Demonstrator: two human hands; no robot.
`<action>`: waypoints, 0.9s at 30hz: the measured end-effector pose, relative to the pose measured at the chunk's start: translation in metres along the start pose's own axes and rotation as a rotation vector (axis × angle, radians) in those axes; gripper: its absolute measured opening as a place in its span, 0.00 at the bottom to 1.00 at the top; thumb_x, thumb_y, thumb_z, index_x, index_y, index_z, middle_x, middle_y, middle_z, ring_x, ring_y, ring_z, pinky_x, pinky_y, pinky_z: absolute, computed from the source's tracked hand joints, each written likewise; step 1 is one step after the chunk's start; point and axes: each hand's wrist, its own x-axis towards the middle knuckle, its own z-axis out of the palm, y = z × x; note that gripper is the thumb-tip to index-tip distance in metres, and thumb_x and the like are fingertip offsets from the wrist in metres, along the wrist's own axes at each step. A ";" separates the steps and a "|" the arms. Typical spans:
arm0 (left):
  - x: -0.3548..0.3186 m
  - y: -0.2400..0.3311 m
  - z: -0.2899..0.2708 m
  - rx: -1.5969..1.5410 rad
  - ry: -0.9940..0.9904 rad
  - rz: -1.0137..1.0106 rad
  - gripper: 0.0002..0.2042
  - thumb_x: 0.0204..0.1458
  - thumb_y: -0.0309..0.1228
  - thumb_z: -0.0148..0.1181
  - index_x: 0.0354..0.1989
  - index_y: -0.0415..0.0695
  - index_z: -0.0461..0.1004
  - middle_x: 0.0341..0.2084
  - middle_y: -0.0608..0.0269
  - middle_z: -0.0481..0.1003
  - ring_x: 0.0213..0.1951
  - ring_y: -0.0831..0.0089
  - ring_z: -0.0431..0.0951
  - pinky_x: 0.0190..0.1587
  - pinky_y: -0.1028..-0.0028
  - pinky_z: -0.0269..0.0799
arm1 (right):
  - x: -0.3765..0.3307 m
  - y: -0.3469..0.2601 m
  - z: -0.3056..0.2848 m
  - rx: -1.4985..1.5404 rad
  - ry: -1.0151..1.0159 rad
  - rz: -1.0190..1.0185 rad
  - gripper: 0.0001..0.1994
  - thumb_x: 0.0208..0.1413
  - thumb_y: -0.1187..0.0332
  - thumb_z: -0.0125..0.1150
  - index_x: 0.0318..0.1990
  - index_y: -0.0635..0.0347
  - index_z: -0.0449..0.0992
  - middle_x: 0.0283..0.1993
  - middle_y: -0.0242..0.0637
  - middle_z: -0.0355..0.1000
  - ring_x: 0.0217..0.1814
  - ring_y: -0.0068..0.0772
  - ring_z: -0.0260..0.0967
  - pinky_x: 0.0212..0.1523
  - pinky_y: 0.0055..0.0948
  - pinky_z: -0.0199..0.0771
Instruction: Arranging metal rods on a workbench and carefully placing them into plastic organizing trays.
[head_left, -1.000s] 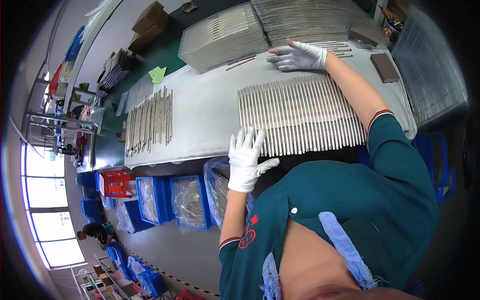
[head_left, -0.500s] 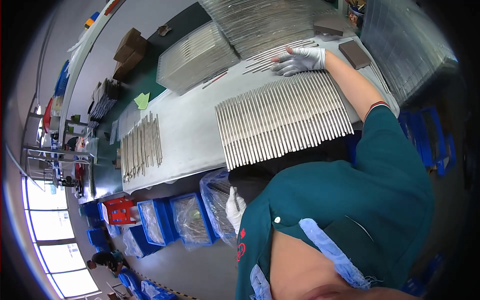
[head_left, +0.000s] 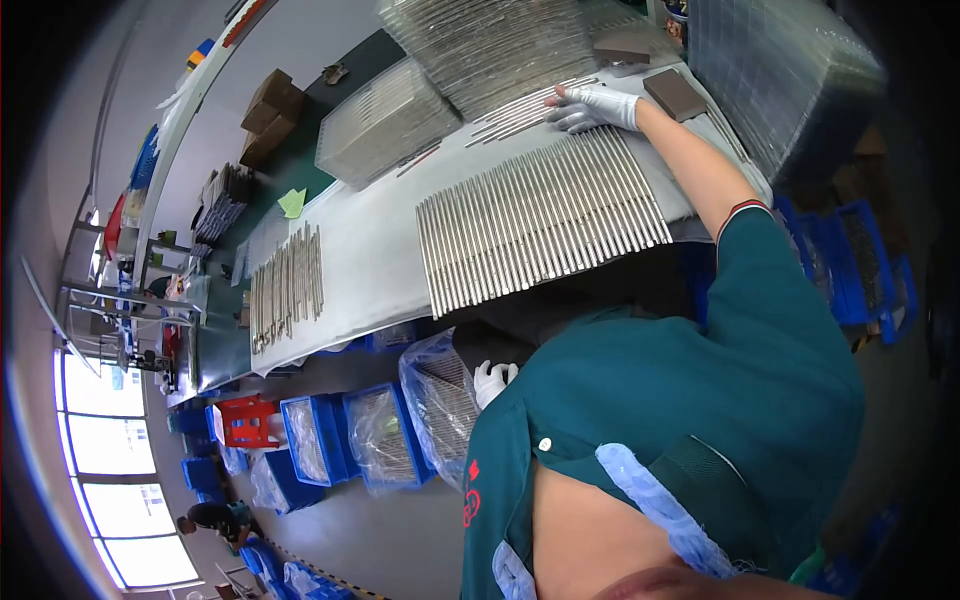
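Note:
A broad row of slim silver metal rods (head_left: 540, 215) lies side by side on the pale sheet covering the table. My right hand (head_left: 595, 108), in a white glove with bare fingertips showing, rests over the far ends of the row at its right part. Its fingers are stretched out and grip nothing. Just beyond them lie several loose rods (head_left: 515, 115), set at a different slant. My left hand (head_left: 492, 382), also gloved, is low beside my body, below the table's front edge. Its fingers are bent and a little apart, with nothing visible in them; the palm is hidden.
A smaller group of rods (head_left: 287, 288) lies at the table's left. Clear plastic trays (head_left: 385, 125) are stacked at the back, and another tall stack (head_left: 780, 80) stands at right. A brown block (head_left: 675, 95) sits near my right wrist. Blue crates (head_left: 385, 440) line the floor.
The view has shifted slightly. My right hand stays over the rods' far ends, its fingers a little changed in pose. My left hand has risen closer to the table edge.

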 end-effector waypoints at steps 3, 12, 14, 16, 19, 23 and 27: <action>0.010 0.020 -0.028 -0.095 0.068 0.159 0.10 0.45 0.38 0.56 0.23 0.46 0.71 0.21 0.61 0.72 0.29 0.59 0.72 0.32 0.63 0.67 | 0.012 -0.005 0.013 -0.015 0.099 -0.027 0.36 0.47 0.41 0.50 0.54 0.63 0.60 0.54 0.45 0.62 0.55 0.39 0.61 0.50 0.27 0.65; -0.008 0.030 -0.050 -0.053 -0.060 -0.146 0.14 0.50 0.41 0.51 0.24 0.43 0.73 0.18 0.58 0.72 0.22 0.62 0.72 0.28 0.66 0.68 | 0.015 -0.011 0.041 -0.068 0.166 -0.116 0.30 0.51 0.44 0.47 0.51 0.62 0.64 0.52 0.41 0.65 0.54 0.34 0.63 0.51 0.29 0.65; -0.013 0.033 -0.049 -0.122 -0.098 -0.165 0.14 0.50 0.42 0.51 0.25 0.43 0.73 0.19 0.58 0.72 0.22 0.63 0.72 0.28 0.67 0.68 | 0.015 0.004 0.008 0.126 0.246 -0.196 0.26 0.51 0.46 0.49 0.49 0.55 0.67 0.50 0.37 0.67 0.50 0.31 0.65 0.49 0.31 0.64; -0.020 0.029 -0.050 -0.184 -0.127 -0.211 0.14 0.50 0.42 0.51 0.25 0.43 0.73 0.19 0.58 0.73 0.22 0.63 0.72 0.28 0.67 0.68 | 0.008 0.005 0.005 0.102 0.323 -0.127 0.23 0.52 0.48 0.50 0.48 0.55 0.68 0.49 0.37 0.68 0.48 0.28 0.66 0.48 0.31 0.64; -0.028 0.024 -0.049 -0.283 -0.166 -0.278 0.15 0.51 0.42 0.51 0.25 0.42 0.73 0.19 0.58 0.73 0.22 0.64 0.72 0.28 0.67 0.68 | 0.002 0.011 0.010 -0.073 0.284 -0.130 0.26 0.52 0.47 0.49 0.50 0.57 0.67 0.47 0.36 0.69 0.49 0.28 0.66 0.46 0.29 0.66; -0.032 0.010 -0.053 -0.406 -0.223 -0.352 0.15 0.51 0.43 0.50 0.26 0.42 0.74 0.19 0.58 0.73 0.22 0.64 0.73 0.28 0.68 0.69 | -0.006 -0.011 0.004 -0.134 0.403 -0.212 0.27 0.51 0.46 0.49 0.51 0.57 0.67 0.47 0.36 0.69 0.47 0.29 0.67 0.47 0.29 0.66; -0.029 -0.004 -0.055 -0.536 -0.301 -0.410 0.16 0.51 0.43 0.50 0.26 0.42 0.74 0.19 0.58 0.73 0.21 0.65 0.73 0.28 0.68 0.69 | -0.018 -0.037 -0.004 -0.038 0.469 -0.404 0.23 0.55 0.50 0.46 0.49 0.58 0.68 0.46 0.35 0.69 0.47 0.28 0.68 0.46 0.26 0.66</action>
